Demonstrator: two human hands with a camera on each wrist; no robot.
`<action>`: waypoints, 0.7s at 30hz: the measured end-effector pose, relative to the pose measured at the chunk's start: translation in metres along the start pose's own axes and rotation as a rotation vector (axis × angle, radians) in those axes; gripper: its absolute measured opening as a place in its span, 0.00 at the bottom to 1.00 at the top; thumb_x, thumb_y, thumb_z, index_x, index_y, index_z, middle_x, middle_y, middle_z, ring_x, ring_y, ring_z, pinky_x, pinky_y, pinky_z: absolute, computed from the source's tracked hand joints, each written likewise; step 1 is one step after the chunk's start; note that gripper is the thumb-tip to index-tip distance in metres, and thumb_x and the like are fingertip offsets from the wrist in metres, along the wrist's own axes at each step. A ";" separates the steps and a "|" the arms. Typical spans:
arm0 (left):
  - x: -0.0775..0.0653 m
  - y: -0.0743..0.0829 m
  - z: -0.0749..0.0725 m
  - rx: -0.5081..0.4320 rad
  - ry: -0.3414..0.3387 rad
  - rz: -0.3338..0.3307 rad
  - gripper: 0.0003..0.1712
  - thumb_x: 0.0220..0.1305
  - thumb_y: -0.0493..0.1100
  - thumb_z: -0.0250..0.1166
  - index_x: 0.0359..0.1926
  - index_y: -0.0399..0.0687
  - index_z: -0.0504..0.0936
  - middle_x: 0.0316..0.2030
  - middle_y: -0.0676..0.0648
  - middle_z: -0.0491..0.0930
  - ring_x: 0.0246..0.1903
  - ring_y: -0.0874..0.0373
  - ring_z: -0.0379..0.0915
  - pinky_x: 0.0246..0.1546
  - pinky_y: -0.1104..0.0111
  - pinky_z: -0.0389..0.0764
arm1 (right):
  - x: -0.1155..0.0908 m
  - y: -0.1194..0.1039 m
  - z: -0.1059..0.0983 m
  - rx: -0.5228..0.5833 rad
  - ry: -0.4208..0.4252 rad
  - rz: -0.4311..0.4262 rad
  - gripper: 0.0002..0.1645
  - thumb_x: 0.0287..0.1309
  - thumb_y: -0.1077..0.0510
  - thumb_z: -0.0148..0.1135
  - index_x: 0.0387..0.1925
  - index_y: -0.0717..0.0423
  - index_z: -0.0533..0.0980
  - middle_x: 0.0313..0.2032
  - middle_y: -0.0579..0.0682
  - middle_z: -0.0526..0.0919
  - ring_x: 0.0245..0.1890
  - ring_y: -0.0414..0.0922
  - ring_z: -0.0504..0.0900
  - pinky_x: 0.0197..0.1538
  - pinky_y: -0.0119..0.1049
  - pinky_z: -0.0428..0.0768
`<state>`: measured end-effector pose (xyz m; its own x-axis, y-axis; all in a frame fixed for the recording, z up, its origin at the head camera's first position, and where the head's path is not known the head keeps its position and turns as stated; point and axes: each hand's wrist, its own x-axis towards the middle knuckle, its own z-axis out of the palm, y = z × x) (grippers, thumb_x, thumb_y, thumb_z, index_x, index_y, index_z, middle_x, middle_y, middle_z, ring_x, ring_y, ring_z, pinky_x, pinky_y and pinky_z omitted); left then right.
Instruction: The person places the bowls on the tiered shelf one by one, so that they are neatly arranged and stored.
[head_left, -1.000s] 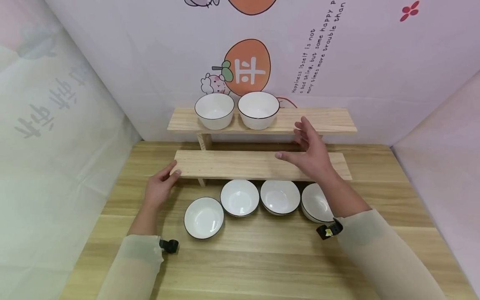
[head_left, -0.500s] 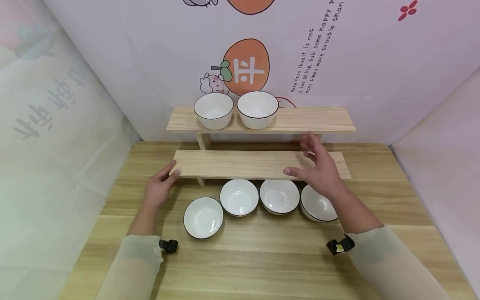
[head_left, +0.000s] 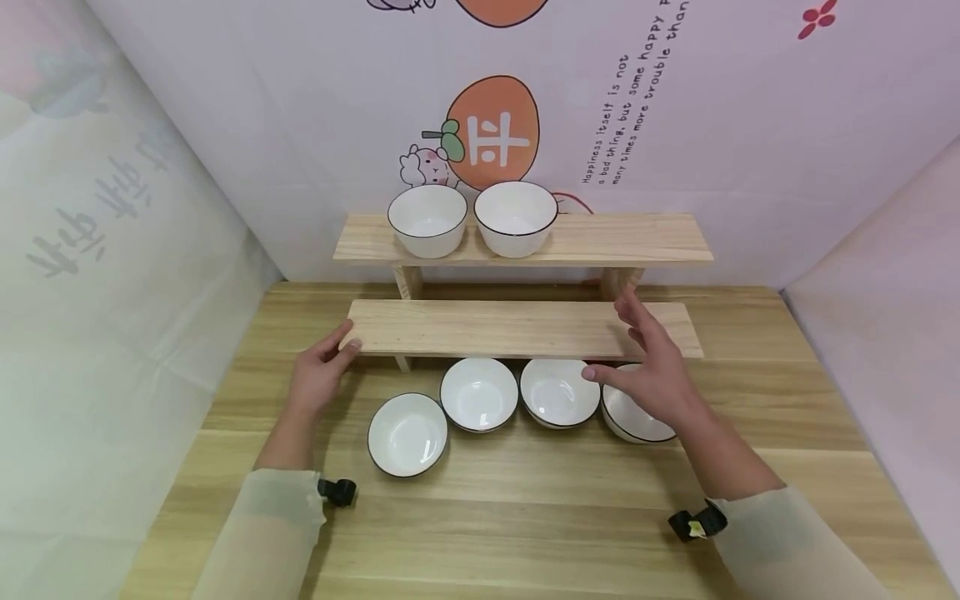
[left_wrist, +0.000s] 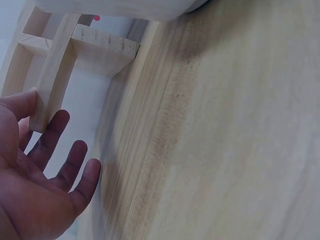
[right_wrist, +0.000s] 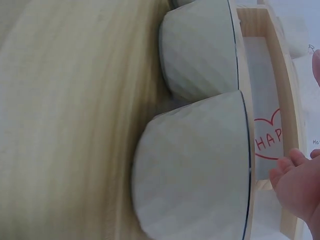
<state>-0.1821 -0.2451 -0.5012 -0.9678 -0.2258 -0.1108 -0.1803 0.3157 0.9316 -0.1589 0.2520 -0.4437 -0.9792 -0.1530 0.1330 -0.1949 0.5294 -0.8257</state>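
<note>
Your left hand (head_left: pixel 315 379) pinches the left end of the lower shelf board (head_left: pixel 480 327), thumb on top and index finger beneath; the left wrist view shows your other fingers spread below it. Your right hand (head_left: pixel 654 371) is spread, thumb well apart from the fingers, in front of the right part of that board; you cannot tell whether it touches the wood. In the head view it partly covers the rightmost front bowl (head_left: pixel 632 412).

Left of that bowl, along the board's front edge, are the third bowl (head_left: pixel 558 395) and the second bowl (head_left: pixel 479 395), side by side. The leftmost front bowl (head_left: pixel 407 435) sits nearer to you, just beside the second. All four are upright on the wooden table (head_left: pixel 480 533).

Behind and above the lower board, the upper shelf board (head_left: pixel 630 237) bears two upright bowls left of its middle: the upper left bowl (head_left: pixel 427 221) and, just beside it, the upper right bowl (head_left: pixel 516 218). Behind them hangs a printed backdrop (head_left: pixel 300 100).
</note>
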 end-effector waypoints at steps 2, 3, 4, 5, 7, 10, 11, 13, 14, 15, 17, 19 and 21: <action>0.000 0.000 -0.001 0.004 0.003 0.000 0.35 0.66 0.64 0.71 0.71 0.62 0.77 0.72 0.52 0.70 0.72 0.57 0.63 0.70 0.58 0.70 | -0.005 0.003 0.000 -0.007 -0.006 0.018 0.75 0.48 0.45 0.85 0.84 0.38 0.42 0.79 0.49 0.59 0.78 0.58 0.57 0.74 0.61 0.61; 0.000 0.000 -0.001 0.009 0.005 0.000 0.35 0.65 0.64 0.71 0.71 0.62 0.77 0.72 0.51 0.71 0.72 0.56 0.63 0.70 0.58 0.69 | -0.007 0.003 -0.001 -0.011 -0.009 0.028 0.75 0.49 0.44 0.84 0.84 0.39 0.42 0.79 0.49 0.58 0.77 0.60 0.57 0.73 0.63 0.61; 0.000 0.000 -0.001 0.013 0.006 0.001 0.35 0.65 0.64 0.71 0.71 0.62 0.77 0.72 0.51 0.70 0.72 0.56 0.63 0.70 0.58 0.69 | -0.010 0.004 -0.001 -0.020 -0.010 0.040 0.75 0.49 0.43 0.84 0.84 0.39 0.42 0.79 0.50 0.58 0.77 0.62 0.58 0.72 0.65 0.61; 0.000 0.000 -0.002 0.019 0.007 0.000 0.35 0.65 0.64 0.71 0.71 0.63 0.77 0.72 0.51 0.70 0.72 0.56 0.63 0.70 0.58 0.69 | -0.012 0.005 -0.001 -0.027 -0.013 0.050 0.75 0.48 0.43 0.84 0.84 0.39 0.42 0.80 0.49 0.58 0.76 0.64 0.58 0.72 0.66 0.61; 0.000 0.000 -0.002 0.027 0.008 -0.003 0.35 0.66 0.65 0.70 0.71 0.63 0.77 0.73 0.51 0.70 0.72 0.55 0.63 0.70 0.58 0.69 | -0.017 0.007 -0.002 -0.036 -0.013 0.053 0.75 0.48 0.43 0.84 0.84 0.41 0.42 0.80 0.50 0.58 0.75 0.65 0.59 0.70 0.68 0.61; 0.000 0.000 -0.002 0.035 0.007 -0.007 0.35 0.66 0.65 0.70 0.71 0.64 0.77 0.73 0.52 0.70 0.72 0.55 0.63 0.71 0.58 0.68 | -0.024 0.011 -0.003 -0.046 -0.006 0.049 0.76 0.47 0.43 0.85 0.84 0.42 0.43 0.79 0.51 0.59 0.74 0.66 0.60 0.69 0.69 0.62; 0.000 0.000 -0.002 0.037 0.007 -0.007 0.35 0.66 0.65 0.70 0.71 0.65 0.77 0.73 0.52 0.70 0.73 0.55 0.62 0.71 0.58 0.68 | -0.027 0.013 -0.003 -0.052 -0.002 0.049 0.76 0.46 0.43 0.86 0.84 0.42 0.44 0.79 0.51 0.60 0.74 0.66 0.61 0.69 0.69 0.62; 0.001 0.000 -0.002 0.043 0.006 -0.006 0.36 0.66 0.66 0.70 0.71 0.65 0.76 0.73 0.52 0.70 0.73 0.55 0.62 0.71 0.57 0.68 | -0.032 0.016 -0.004 -0.064 0.008 0.053 0.76 0.45 0.43 0.86 0.84 0.41 0.44 0.79 0.51 0.61 0.74 0.65 0.62 0.69 0.69 0.62; 0.000 0.000 -0.001 0.044 0.004 -0.005 0.36 0.66 0.66 0.70 0.71 0.65 0.76 0.73 0.52 0.69 0.73 0.54 0.62 0.71 0.57 0.67 | -0.035 0.018 -0.004 -0.071 0.013 0.056 0.76 0.45 0.43 0.86 0.84 0.42 0.44 0.78 0.52 0.61 0.74 0.65 0.62 0.69 0.69 0.61; 0.000 0.000 -0.001 0.044 0.003 -0.005 0.36 0.66 0.66 0.70 0.71 0.65 0.76 0.73 0.51 0.69 0.73 0.54 0.62 0.71 0.57 0.67 | -0.038 0.020 -0.005 -0.079 0.019 0.060 0.76 0.45 0.43 0.86 0.84 0.42 0.44 0.78 0.52 0.61 0.74 0.64 0.61 0.69 0.69 0.61; 0.000 0.001 -0.001 0.042 0.002 -0.006 0.36 0.66 0.66 0.70 0.71 0.65 0.76 0.73 0.51 0.69 0.73 0.54 0.62 0.71 0.57 0.68 | -0.043 0.023 -0.006 -0.093 0.032 0.066 0.77 0.44 0.43 0.87 0.84 0.44 0.45 0.78 0.53 0.62 0.75 0.63 0.61 0.69 0.68 0.60; -0.001 0.001 0.000 0.030 0.001 -0.011 0.35 0.66 0.65 0.70 0.71 0.65 0.76 0.73 0.51 0.69 0.73 0.55 0.62 0.71 0.58 0.68 | -0.048 0.026 -0.007 -0.108 0.045 0.065 0.77 0.43 0.43 0.87 0.84 0.46 0.46 0.77 0.55 0.63 0.75 0.63 0.60 0.69 0.67 0.59; -0.002 0.001 0.000 0.022 0.003 -0.012 0.35 0.66 0.65 0.69 0.72 0.64 0.76 0.73 0.51 0.69 0.73 0.55 0.62 0.70 0.58 0.69 | -0.052 0.029 -0.007 -0.118 0.059 0.062 0.76 0.43 0.44 0.87 0.84 0.48 0.47 0.76 0.57 0.65 0.75 0.63 0.60 0.69 0.66 0.59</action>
<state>-0.1809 -0.2441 -0.4997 -0.9652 -0.2319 -0.1206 -0.1953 0.3334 0.9223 -0.1136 0.2817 -0.4706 -0.9905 -0.0694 0.1186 -0.1356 0.6316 -0.7633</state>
